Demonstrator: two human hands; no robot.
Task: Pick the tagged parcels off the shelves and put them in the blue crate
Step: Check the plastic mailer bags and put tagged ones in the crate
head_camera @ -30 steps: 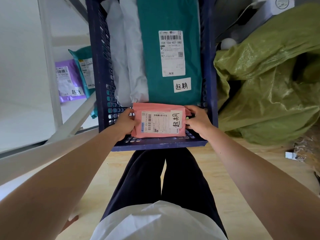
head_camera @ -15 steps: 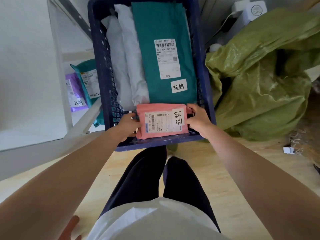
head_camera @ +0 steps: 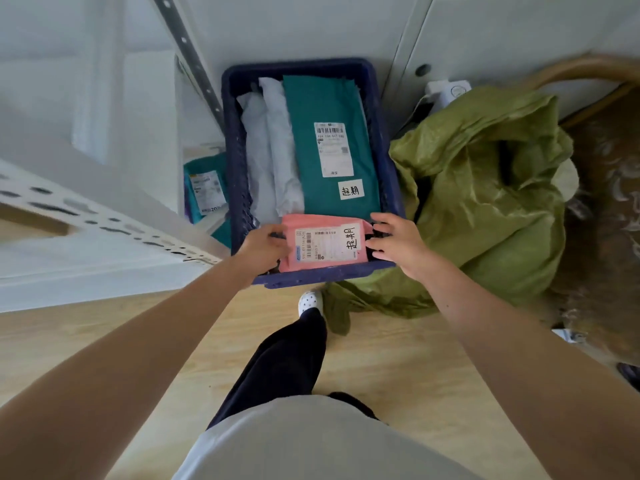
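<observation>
Pink plastic mailer parcel [head_camera: 325, 242], tag side up, lies flat at the near end of the blue plastic crate [head_camera: 329, 277], its long axis running across the crate's width. The left hand [head_camera: 265, 244] curls round the parcel's left end. The right hand [head_camera: 396, 240] has spread, straight fingers touching the right end. Both are equally near, so release probably means drawing each hand outward along that axis.

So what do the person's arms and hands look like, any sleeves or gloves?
The left hand and right hand wear no gloves, and no ring, watch or bracelet shows. No sleeve is in view on either arm, right up to the frame's edge.
</observation>
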